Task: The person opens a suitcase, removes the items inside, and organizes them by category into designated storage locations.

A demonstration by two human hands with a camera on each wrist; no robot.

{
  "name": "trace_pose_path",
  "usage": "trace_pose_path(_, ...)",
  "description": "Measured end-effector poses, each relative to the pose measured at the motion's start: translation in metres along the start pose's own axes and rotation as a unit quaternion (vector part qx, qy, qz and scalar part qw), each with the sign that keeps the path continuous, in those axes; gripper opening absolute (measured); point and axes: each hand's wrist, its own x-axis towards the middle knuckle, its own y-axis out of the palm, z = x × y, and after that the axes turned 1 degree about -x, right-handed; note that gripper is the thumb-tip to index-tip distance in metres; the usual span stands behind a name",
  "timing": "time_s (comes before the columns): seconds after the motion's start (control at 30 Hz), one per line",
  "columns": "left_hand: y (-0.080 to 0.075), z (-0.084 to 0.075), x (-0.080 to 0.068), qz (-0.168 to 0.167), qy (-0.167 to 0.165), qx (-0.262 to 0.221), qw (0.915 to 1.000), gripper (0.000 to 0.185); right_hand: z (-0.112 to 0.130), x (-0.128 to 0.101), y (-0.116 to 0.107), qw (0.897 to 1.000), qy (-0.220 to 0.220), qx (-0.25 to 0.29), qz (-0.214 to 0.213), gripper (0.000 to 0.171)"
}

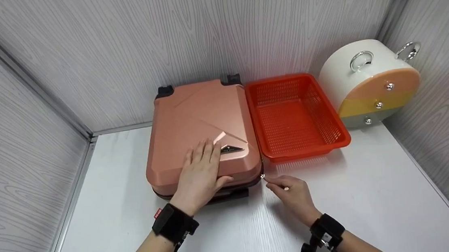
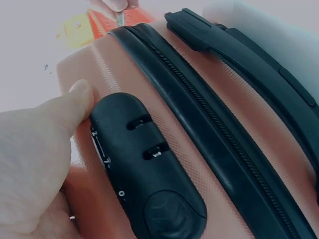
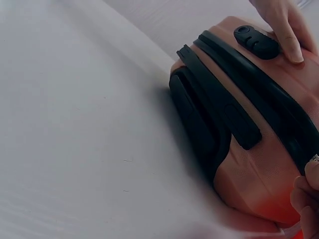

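A rose-gold hard-shell suitcase (image 1: 196,124) lies flat on the white table (image 1: 376,194). My left hand (image 1: 200,172) rests flat on its lid, fingers straight. Its thumb (image 2: 65,109) lies over the front edge beside the black combination lock (image 2: 144,169). My right hand (image 1: 271,183) is at the case's front right corner and pinches the small metal zipper pull (image 1: 263,177). The black zipper track (image 2: 209,114) runs along the case's side, past the black carry handle (image 3: 219,107). In the right wrist view the lock (image 3: 256,42) shows under the left hand (image 3: 286,30).
An empty orange plastic basket (image 1: 304,151) stands right next to the suitcase. Behind it at the far right lies a round white container (image 1: 367,83) with metal rings and an orange, yellow and grey face. Grey wood-grain walls close in the left, back and right sides.
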Motion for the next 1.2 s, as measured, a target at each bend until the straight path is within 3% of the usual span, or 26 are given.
trace_pose_path(0.23, 0.001, -0.002, 0.001, 0.001, -0.008, 0.007, 0.9999, 0.099, 0.006, -0.011, 0.011, 0.998, -0.047, -0.003, 0.04, 0.015)
trace_pose_path(0.47, 0.003, -0.008, 0.008, -0.01, -0.018, 0.02, 0.9996, 0.101, 0.01, -0.009, 0.028, 0.995, -0.087, -0.009, 0.043, 0.019)
trace_pose_path(0.73, 0.006, -0.009, 0.007, -0.009, -0.02, 0.016, 0.9996, 0.1, 0.013, -0.007, 0.043, 0.991, -0.104, -0.029, 0.081, 0.021)
trace_pose_path(0.87, 0.008, -0.007, 0.005, -0.013, -0.015, 0.013, 0.9997, 0.097, 0.013, -0.005, 0.031, 0.983, -0.143, -0.074, 0.085, 0.024)
trace_pose_path(1.03, 0.011, -0.006, 0.003, -0.019, -0.014, 0.005, 0.9997, 0.096, 0.013, 0.013, -0.001, 0.969, -0.226, -0.094, 0.019, 0.025)
trace_pose_path(1.1, 0.011, -0.006, 0.003, -0.019, -0.012, 0.002, 0.9997, 0.095, 0.018, 0.028, -0.015, 0.961, -0.259, -0.098, 0.0, 0.034)
trace_pose_path(1.2, 0.01, -0.006, 0.004, -0.02, -0.011, 0.004, 0.9997, 0.095, 0.03, 0.054, -0.032, 0.949, -0.284, -0.133, 0.03, 0.058)
